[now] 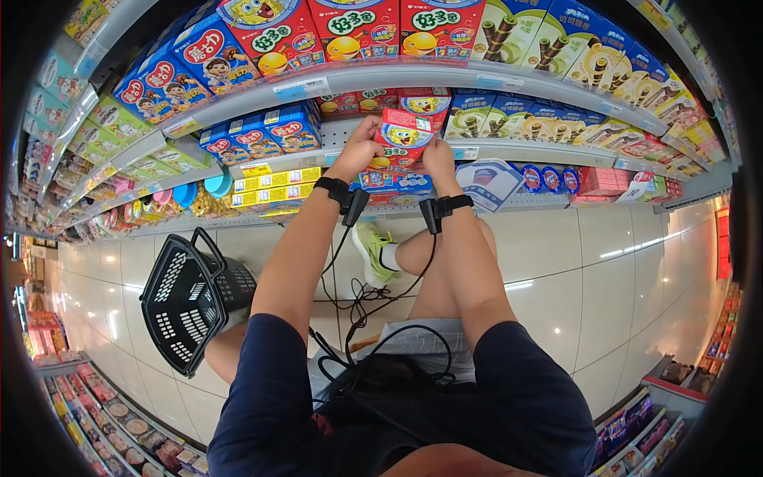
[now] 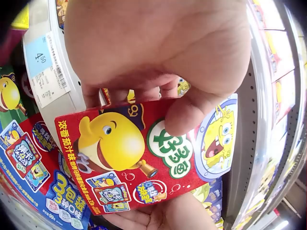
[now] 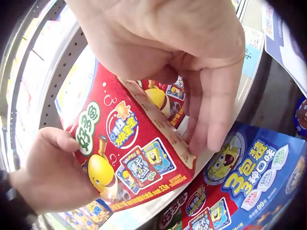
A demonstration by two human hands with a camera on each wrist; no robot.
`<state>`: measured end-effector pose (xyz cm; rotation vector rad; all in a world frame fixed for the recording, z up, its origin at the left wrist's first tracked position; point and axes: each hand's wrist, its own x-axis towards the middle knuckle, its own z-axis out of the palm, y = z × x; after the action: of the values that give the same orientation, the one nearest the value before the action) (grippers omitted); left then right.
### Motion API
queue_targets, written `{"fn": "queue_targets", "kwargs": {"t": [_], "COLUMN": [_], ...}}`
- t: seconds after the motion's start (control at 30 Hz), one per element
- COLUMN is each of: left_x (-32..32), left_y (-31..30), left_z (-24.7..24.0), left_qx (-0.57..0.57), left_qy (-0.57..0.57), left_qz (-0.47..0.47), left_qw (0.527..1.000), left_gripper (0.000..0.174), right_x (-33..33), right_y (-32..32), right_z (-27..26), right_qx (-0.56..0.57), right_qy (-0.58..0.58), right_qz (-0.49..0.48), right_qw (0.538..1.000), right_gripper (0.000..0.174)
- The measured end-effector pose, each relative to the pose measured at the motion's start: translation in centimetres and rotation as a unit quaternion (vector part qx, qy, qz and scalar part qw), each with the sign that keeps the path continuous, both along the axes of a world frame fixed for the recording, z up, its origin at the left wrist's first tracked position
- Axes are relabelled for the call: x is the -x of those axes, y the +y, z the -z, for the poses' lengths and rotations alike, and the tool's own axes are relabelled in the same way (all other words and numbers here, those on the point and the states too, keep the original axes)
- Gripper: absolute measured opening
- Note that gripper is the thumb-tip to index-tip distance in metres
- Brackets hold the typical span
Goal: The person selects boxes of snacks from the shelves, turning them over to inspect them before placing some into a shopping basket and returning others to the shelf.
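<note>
Both hands hold a red snack box with a yellow cartoon fish and a sponge character, in front of the lower shelf. My left hand grips one side; in the left wrist view its thumb presses the printed front while the other fingers go behind the box. On the opposite side, my right hand holds the edge, its fingers bent along the box's narrow side in the right wrist view. Part of that grip is hidden. A blue and red multi-pack box lies below the held box.
Similar red boxes and blue wafer-roll boxes fill the upper shelf. A black shopping basket stands on the tiled floor at left. A printed sign hangs near my right hand. Cables trail from both wrists.
</note>
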<state>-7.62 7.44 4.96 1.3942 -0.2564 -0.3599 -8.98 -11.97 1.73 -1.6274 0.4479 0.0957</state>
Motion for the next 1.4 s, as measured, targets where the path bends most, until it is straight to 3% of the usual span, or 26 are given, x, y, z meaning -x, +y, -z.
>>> {"fn": "queue_targets", "kwargs": {"t": [0.1,0.17,0.23,0.3,0.43,0.63,0.7,0.9,1.4], "left_x": [0.0,-0.1,0.0,0.4,0.9,0.2,-0.5,-2.1,-2.5], "left_y": [-0.4,-0.4,-0.4,0.1,2.4,3.8,3.7,2.5,1.1], "left_z": [0.0,0.3,0.1,-0.3,-1.0,-1.1,-0.5,0.1,-0.1], "left_qx": [0.015,0.021,0.027,-0.015,0.009,0.084,0.121,0.088,-0.002], "left_qy": [0.013,0.009,0.005,-0.002,0.014,-0.020,-0.013,0.014,-0.001], "left_qz": [0.003,0.004,0.005,-0.021,-0.094,-0.205,-0.205,-0.214,-0.207], "left_qw": [1.000,1.000,1.000,1.000,0.995,0.975,0.971,0.973,0.978], "left_gripper": [0.058,0.058,0.058,0.059,0.052,0.051,0.050,0.055,0.055], "right_x": [-0.2,-2.8,-2.6,-1.5,0.3,0.9,0.9,0.1,0.5], "right_y": [0.0,-0.7,-0.4,-0.2,0.3,1.1,1.4,2.8,3.9], "right_z": [0.6,6.4,5.6,3.3,-0.4,-0.7,-0.8,1.3,-1.0], "right_qx": [0.001,0.063,0.124,0.026,0.029,0.092,0.114,0.222,0.295], "right_qy": [-0.020,-0.078,-0.135,-0.056,0.004,-0.074,-0.063,-0.078,-0.048], "right_qz": [0.005,0.005,0.004,-0.005,-0.050,-0.082,-0.101,-0.160,-0.218], "right_qw": [1.000,0.995,0.983,0.998,0.998,0.990,0.986,0.959,0.929], "right_gripper": [0.049,0.049,0.048,0.045,0.042,0.041,0.041,0.046,0.046]}}
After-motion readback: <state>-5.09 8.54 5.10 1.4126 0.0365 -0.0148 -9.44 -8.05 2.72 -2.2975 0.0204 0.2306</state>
